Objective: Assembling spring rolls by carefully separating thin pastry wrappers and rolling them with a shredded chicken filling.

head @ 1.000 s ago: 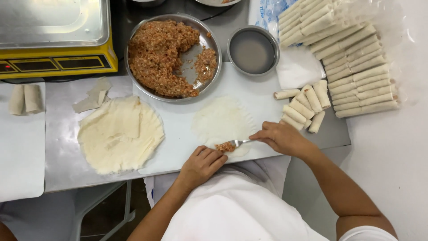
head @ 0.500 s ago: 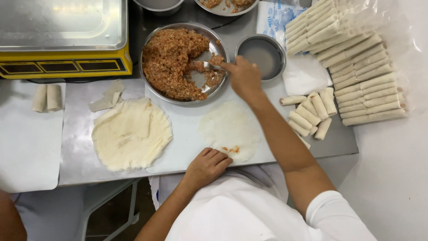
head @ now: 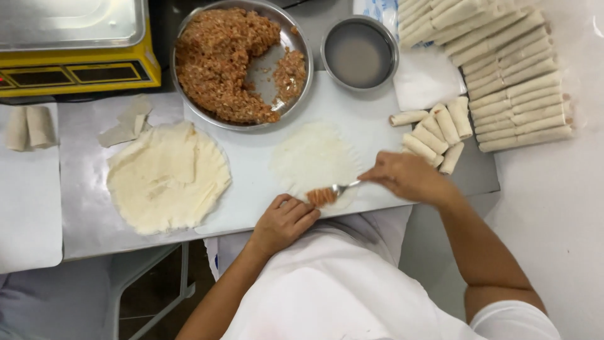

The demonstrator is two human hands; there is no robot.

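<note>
The right hand [head: 412, 178] is closed around the handle of a fork [head: 343, 187], whose tines lay a small heap of orange-brown filling [head: 322, 196] on the near edge of a thin round wrapper [head: 314, 157]. The left hand [head: 283, 220] rests loosely curled at the near edge of the white board [head: 251, 164], its fingertips just beside the filling, gripping nothing.

The wrapper lies flat on the board, which sits on a steel tabletop [head: 82, 182]. To the left, partly on the board, is a stack of wrappers [head: 167, 177], with a few torn scraps [head: 126, 123] beyond it. Behind the wrapper stands a wide metal bowl [head: 302, 47], part-scooped and holding the mince [head: 217, 60], and next to it a small steel bowl [head: 360, 53] of cloudy liquid.

Just right of the board lie a few short rolls [head: 434, 132], and further right rows of long rolls [head: 509, 75] fill a white surface [head: 553, 208]. A yellow scale [head: 75, 69] sits at the far left corner; two more rolls [head: 28, 126] lie on a white sheet [head: 28, 208] at the left edge. Under the tabletop a grey leg [head: 185, 277] and dark floor [head: 151, 302] show.
</note>
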